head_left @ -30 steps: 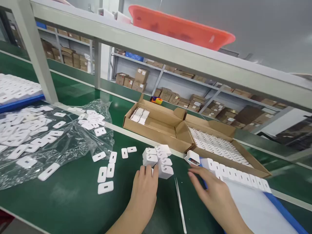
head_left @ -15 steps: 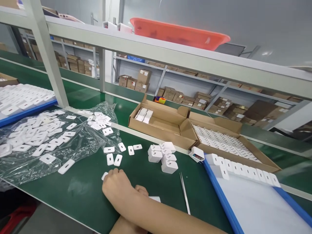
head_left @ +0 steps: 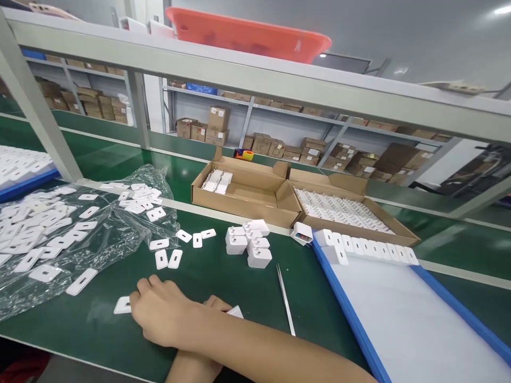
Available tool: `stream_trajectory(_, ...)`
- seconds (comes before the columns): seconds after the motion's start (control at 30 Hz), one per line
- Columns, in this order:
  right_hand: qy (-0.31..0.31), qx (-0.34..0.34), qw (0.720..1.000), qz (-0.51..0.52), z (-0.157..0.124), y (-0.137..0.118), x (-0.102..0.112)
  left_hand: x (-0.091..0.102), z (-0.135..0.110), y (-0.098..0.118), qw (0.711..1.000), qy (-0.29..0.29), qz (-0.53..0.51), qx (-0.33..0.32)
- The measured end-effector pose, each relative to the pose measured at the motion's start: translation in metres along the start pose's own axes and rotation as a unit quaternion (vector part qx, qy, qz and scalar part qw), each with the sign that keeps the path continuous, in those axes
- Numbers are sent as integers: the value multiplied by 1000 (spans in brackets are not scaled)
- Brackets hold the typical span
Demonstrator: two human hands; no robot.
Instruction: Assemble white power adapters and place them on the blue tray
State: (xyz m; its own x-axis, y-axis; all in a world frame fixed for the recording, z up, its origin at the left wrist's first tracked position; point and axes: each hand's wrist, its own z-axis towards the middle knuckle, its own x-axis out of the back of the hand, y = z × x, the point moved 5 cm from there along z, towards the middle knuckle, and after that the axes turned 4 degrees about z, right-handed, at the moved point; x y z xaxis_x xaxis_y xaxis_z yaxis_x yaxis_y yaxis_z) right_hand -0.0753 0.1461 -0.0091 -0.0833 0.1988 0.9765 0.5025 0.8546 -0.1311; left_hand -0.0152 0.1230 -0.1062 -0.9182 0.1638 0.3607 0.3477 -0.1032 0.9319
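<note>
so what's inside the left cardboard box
A small stack of white pieces sits in the far left corner of the left cardboard box; bare cardboard floor beside it. The near wall hides the front strip of the floor.

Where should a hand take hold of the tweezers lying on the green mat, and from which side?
Judging by pose, the tweezers are best pinched across the mid-shank from above. They lie flat, thin and long, tip nearest the charger bodies, with bare mat on both sides.

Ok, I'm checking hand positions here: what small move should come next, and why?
Probably close the right hand on the flat white cover at its fingertips and lift it. That arm crosses over the left hand, which lies by another white piece; the cover lies loose on the green mat.
</note>
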Motion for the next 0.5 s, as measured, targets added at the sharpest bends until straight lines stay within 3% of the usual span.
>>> stream_trajectory(0.17,-6,-41,999,35,13,-3,3,15,0,-11,997,29,-58,48)
stream_trajectory(0.3,-16,-10,999,33,26,-5,4,20,4,-27,989,49,-114,78)
stream_trajectory(0.4,-12,4,1000,27,30,-8,13,26,4,-17,987,41,-143,69)
stream_trajectory(0.5,6,11,999,33,8,-18,28,31,-3,10,987,10,-153,46)
